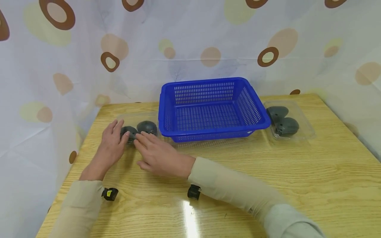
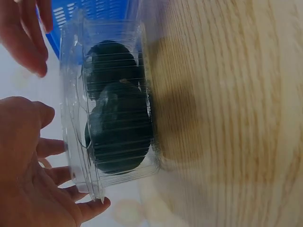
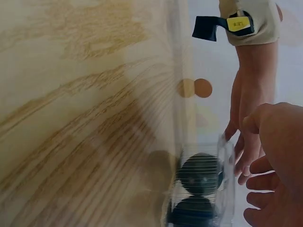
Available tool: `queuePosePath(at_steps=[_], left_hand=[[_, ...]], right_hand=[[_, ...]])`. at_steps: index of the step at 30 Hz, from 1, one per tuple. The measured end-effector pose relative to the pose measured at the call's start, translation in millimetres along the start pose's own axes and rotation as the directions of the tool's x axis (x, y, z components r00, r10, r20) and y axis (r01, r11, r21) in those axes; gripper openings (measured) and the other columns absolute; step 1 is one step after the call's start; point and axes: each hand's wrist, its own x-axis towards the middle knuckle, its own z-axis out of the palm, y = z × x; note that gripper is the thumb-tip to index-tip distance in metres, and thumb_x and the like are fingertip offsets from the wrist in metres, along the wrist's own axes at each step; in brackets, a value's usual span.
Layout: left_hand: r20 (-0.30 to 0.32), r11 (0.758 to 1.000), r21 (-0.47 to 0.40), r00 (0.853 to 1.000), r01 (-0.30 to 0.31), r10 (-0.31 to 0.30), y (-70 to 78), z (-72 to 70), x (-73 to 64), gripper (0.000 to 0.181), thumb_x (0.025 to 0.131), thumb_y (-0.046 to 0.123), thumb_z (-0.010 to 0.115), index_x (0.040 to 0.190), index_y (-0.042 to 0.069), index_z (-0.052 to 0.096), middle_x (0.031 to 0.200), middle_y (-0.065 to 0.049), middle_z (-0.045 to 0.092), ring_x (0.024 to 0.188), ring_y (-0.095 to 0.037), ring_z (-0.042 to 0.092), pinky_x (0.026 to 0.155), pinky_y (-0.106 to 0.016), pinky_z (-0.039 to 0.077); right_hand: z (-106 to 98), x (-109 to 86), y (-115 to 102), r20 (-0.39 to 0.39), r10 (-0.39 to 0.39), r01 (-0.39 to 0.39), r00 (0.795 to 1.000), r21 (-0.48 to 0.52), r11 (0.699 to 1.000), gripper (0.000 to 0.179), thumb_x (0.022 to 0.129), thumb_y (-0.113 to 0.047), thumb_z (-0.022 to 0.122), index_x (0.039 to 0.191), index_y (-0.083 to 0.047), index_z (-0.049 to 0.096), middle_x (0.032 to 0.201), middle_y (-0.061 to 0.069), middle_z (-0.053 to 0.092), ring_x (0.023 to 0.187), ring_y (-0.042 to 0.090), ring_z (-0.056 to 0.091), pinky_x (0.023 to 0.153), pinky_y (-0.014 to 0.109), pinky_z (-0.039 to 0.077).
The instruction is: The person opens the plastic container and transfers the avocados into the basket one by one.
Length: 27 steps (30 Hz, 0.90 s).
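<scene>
A clear plastic clamshell box (image 1: pixel 131 116) lies at the left of the table, holding dark green oval things (image 2: pixel 120 127) that look like avocados. My left hand (image 1: pixel 111 143) is at the box's left side, fingers spread; in the left wrist view its fingertips lie along the rim and the little finger is at a corner. From the right, my right hand (image 1: pixel 159 155) reaches over the box's near edge with fairly straight fingers, its thumb held apart. In the right wrist view this hand (image 3: pixel 279 161) is beside the box lid, grasping nothing.
A blue plastic basket (image 1: pixel 214 132) stands just right of the box, at the back of the table (image 1: pixel 238 172). Beyond it, another clear box (image 1: pixel 306 124) holds two similar dark things (image 1: pixel 287 126). A patterned curtain (image 1: pixel 190 39) hangs behind.
</scene>
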Motion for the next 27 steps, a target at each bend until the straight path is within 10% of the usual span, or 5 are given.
queuePosePath(at_steps=[10,27], left_hand=[[0.005,0.997,0.051,0.999,0.05,-0.05,2.0,3.7,3.0,0.054,0.108,0.026,0.037,0.151,-0.006,0.03,0.159,-0.033,0.015,0.142,-0.056,0.02,0.113,-0.07,0.026],[0.018,0.996,0.056,0.997,0.076,-0.077,11.1,0.8,-8.7,0.056,0.107,0.028,0.042,0.15,-0.006,0.031,0.158,-0.032,0.015,0.14,-0.056,0.025,0.112,-0.069,0.03]], right_hand=[[23,9.6,5,0.058,0.167,-0.171,0.984,0.069,0.983,0.07,0.103,-0.039,0.046,0.157,-0.003,0.021,0.165,0.017,0.016,0.154,0.032,0.013,0.126,0.043,0.021],[33,-6.2,12,-0.018,0.129,-0.123,0.992,0.189,0.974,0.068,0.099,-0.023,0.048,0.158,-0.006,0.02,0.166,0.013,0.016,0.154,0.028,0.015,0.126,0.037,0.019]])
